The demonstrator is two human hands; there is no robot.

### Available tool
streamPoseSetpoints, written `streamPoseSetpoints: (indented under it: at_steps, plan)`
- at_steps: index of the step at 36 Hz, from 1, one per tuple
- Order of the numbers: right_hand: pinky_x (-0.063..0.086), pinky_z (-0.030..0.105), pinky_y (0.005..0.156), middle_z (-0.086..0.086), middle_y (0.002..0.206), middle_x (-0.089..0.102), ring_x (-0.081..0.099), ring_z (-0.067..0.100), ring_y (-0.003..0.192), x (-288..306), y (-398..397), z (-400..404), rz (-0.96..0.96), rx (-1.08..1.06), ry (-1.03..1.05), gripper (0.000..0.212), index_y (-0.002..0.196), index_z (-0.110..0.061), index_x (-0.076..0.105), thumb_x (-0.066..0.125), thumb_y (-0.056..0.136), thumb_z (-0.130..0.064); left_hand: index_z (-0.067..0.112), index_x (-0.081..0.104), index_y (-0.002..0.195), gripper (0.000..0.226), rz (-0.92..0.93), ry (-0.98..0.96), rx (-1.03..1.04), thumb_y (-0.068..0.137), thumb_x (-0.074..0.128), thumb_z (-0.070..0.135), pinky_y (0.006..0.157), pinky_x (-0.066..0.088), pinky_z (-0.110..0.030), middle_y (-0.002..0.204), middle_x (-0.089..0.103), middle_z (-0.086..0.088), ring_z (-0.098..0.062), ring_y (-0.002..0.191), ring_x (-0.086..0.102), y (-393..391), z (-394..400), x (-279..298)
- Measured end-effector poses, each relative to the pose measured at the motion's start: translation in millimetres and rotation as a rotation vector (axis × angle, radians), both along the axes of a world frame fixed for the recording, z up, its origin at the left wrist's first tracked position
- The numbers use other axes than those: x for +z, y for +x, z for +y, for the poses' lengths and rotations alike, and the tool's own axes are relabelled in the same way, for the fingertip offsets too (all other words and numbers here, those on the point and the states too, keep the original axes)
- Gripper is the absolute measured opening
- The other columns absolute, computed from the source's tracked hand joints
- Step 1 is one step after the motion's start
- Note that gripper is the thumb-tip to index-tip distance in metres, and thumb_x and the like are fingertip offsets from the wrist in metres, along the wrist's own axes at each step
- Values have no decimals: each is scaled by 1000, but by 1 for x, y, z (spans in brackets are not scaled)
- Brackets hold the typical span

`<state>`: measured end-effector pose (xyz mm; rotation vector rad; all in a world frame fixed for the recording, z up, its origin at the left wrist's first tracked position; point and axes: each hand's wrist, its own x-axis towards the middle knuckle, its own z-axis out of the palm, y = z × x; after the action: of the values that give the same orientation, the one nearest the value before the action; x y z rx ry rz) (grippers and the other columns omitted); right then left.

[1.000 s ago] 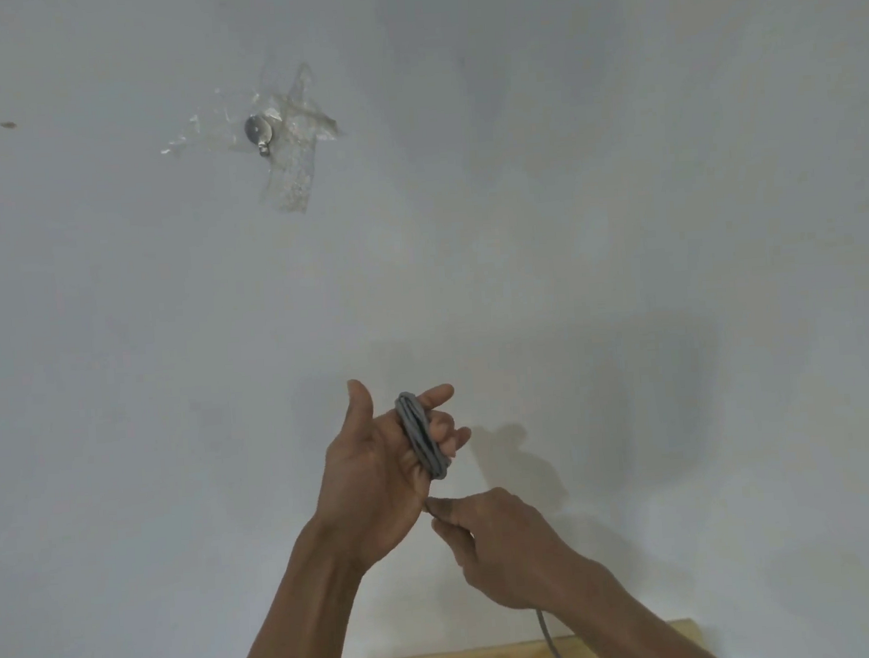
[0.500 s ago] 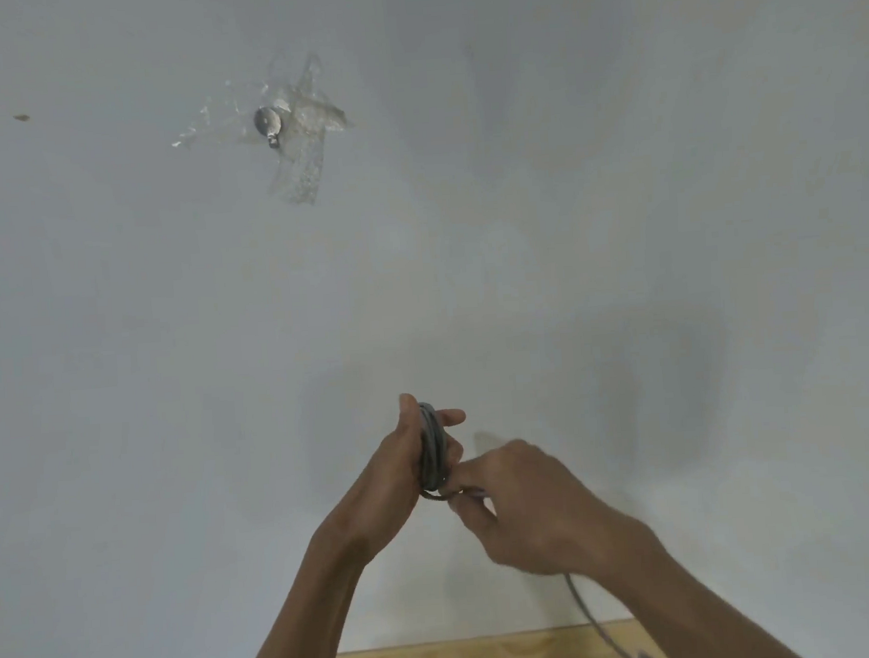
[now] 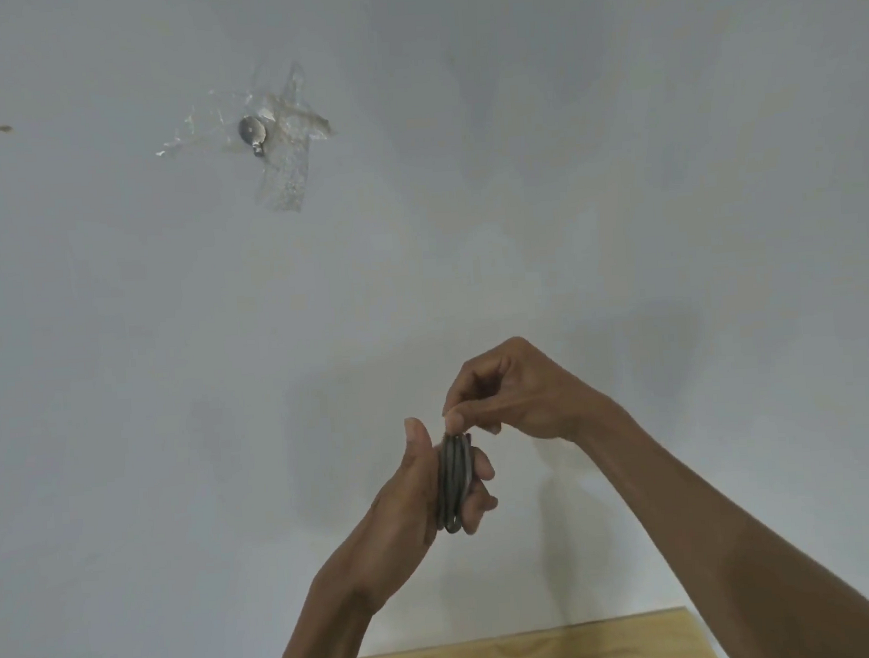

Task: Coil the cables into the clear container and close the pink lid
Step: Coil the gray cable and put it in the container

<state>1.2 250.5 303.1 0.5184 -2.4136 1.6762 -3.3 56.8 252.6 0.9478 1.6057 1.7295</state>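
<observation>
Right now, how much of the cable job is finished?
Done: several grey loops of the cable sit wound around the left hand. In hand: the right hand pinches the coil's top. Left: no clear container or pink lid is in view, so storing and closing remain.

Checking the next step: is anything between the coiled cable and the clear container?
Cannot tell: the container is out of view. The grey cable coil sits in the left hand, the right hand pinching its top.
</observation>
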Motion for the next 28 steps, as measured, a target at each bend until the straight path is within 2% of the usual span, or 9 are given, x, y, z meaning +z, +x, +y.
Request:
streamPoseSetpoints:
  at_steps: [4,6,9,11,15,18,21,24,28]
  plan:
    - [53,30,58,13,71,72,63,17,58,-32,-10,5,-70,-121,7,9,80,2,76,82,76,-4,6,63,96,92,32,79,-127,78,28,89,102,46,-48,64,56,-2,-16,64,56,20,7,11]
    - [54,29,59,18,67,70,64,16,61,-56,-8,6,-118,-140,-24,23,80,8,72,77,64,-8,5,61,99,87,34,187,-155,82,30,85,100,45,-44,66,60,3,-15,68,60,29,10,25]
    - [46,25,53,6,62,64,56,22,62,-88,1,-5,-188,-193,-257,32,71,4,66,69,83,-25,3,62,93,76,-29,371,-120,93,24,68,94,42,-45,62,53,-1,-19,68,59,32,6,49]
    - [44,28,55,10,70,65,52,28,68,-97,5,-15,-295,-185,-459,43,73,-6,67,54,101,-37,10,64,87,58,19,328,-1,96,28,55,87,41,-47,60,49,-1,-18,62,52,30,3,57]
    - [54,36,60,15,84,66,60,31,73,-86,6,-21,-378,55,-835,52,95,-5,71,45,99,-50,14,62,80,49,184,108,225,97,37,52,74,40,-39,62,47,0,-20,63,44,20,0,53]
    - [55,35,58,12,91,69,61,31,73,-67,3,-15,-344,154,-797,51,121,-9,66,49,96,-51,10,61,77,54,198,11,281,97,37,54,72,39,-48,62,43,-3,-22,64,39,12,-3,43]
    - [54,32,55,12,99,70,62,25,67,-53,-1,-2,-397,236,-708,65,132,-8,59,37,97,-58,2,55,78,60,176,-60,296,102,37,54,90,51,-61,61,43,-4,-21,61,41,6,-4,33]
    - [54,31,54,12,108,68,62,25,70,-45,-2,4,-393,281,-569,74,130,-11,62,54,85,-70,7,56,77,54,200,-124,322,102,34,48,91,55,-54,61,42,-4,-21,60,42,4,-4,29]
    - [54,30,55,10,113,60,59,23,79,-35,-3,4,-362,312,-453,71,118,-14,68,69,74,-70,8,58,79,52,246,-204,346,103,33,48,88,56,-48,64,42,-7,-22,61,43,-3,-6,28]
